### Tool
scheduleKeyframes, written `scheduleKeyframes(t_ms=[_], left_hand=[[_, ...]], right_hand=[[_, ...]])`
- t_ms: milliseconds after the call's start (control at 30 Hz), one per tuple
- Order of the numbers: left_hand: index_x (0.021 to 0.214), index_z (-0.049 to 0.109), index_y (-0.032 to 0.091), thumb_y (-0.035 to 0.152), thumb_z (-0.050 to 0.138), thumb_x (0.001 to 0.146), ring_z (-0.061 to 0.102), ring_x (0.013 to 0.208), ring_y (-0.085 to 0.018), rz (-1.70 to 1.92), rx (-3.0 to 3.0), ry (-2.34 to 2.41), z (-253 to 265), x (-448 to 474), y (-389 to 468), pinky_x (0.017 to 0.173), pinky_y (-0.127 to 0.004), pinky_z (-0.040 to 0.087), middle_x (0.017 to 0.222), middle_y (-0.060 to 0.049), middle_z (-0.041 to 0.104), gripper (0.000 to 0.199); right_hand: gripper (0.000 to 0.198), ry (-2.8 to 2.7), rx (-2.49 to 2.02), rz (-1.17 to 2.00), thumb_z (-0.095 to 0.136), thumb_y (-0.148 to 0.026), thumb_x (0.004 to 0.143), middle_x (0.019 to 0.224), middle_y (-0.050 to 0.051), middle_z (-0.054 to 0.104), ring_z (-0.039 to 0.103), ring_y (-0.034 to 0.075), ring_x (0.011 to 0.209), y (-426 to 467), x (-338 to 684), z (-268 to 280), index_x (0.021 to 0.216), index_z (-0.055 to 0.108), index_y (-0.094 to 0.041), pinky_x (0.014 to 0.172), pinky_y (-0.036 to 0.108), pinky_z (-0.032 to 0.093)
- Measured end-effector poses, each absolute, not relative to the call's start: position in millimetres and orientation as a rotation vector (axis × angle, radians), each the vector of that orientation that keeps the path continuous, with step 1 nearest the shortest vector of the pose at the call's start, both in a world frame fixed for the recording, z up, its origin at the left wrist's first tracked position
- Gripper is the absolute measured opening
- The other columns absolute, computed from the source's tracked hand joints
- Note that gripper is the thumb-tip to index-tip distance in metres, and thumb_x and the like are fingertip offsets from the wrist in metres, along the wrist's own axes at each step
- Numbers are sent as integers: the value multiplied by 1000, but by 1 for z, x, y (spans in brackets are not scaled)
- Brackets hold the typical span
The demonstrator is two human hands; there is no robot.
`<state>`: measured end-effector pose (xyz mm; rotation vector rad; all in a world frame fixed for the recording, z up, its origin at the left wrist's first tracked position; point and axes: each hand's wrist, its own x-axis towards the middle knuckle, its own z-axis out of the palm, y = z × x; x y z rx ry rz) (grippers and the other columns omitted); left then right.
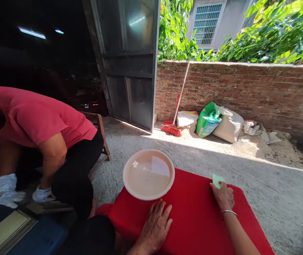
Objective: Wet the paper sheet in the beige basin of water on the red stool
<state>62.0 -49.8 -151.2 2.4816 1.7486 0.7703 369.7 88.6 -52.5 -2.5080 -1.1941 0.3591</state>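
Observation:
My left hand (156, 225) lies flat on the red cloth (191, 212), fingers spread, just in front of a basin. That round, pale pink basin (125, 177) holds water and stands at the cloth's far left corner. Over at the far right of the cloth, my right hand (223, 196) grips a small, pale green flat piece (217, 180) between thumb and fingers; what it is made of I cannot tell. A thin bangle (229, 212) circles the right wrist.
At left a person in a red shirt (42, 113) bends over panels (6, 232), wearing white gloves (4, 191). Beyond the concrete floor (188, 157) stand a metal door (130, 67), a red broom (171, 128), a green sack (208, 120), a white sack (229, 124) and a brick wall (236, 85).

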Motion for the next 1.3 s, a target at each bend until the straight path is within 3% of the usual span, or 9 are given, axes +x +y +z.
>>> scheduleKeyframes(t_ms=[233,433,667,833,1000,1100,1300], left_hand=[[144,53,32,38,53,101,53,135,-24,739,2462,1730,-144,62,-50,115,-46,44,142,-5,61,43],[142,56,30,37,52,101,52,135,-25,754,2436,1736,-141,64,-51,116,-49,42,142,-7,60,42],[141,57,30,37,53,101,52,135,-27,734,2459,1714,-141,64,-47,116,-50,42,142,-8,60,42],[140,58,29,36,54,100,53,134,-27,717,2443,1709,-139,64,-44,114,-49,42,141,-8,60,41],[133,62,27,37,54,100,55,131,-27,719,2429,1715,-136,66,-45,114,-49,43,138,-8,62,36],[132,62,27,35,55,99,55,131,-27,747,2430,1715,-134,68,-46,113,-49,43,137,-8,62,35],[133,61,27,35,54,99,53,133,-27,770,2434,1683,-133,68,-46,114,-49,42,138,-9,61,35]], right_hand=[[52,-1660,-2188,483,56,-46,92,125,14,57,60,29,115,108,228,-72,139,57,-23,93,39,47],[38,-1832,-1997,619,67,-46,85,106,4,62,65,21,98,83,230,-69,118,69,-29,81,27,48],[56,-1601,-2187,528,51,-50,91,108,13,65,66,29,101,52,297,-60,132,61,-14,79,33,51],[56,-1599,-2247,480,51,-48,94,115,18,63,67,32,103,54,258,-65,138,58,-14,80,37,51],[40,-1828,-2100,481,64,-35,88,119,9,60,63,26,112,47,210,-72,127,66,-27,85,32,49],[36,-1853,-2080,509,64,-36,88,112,6,61,66,22,105,42,223,-70,124,68,-29,80,28,49],[52,-1661,-2245,427,47,-48,97,113,14,59,66,29,106,61,254,-59,139,57,-19,83,35,51]])
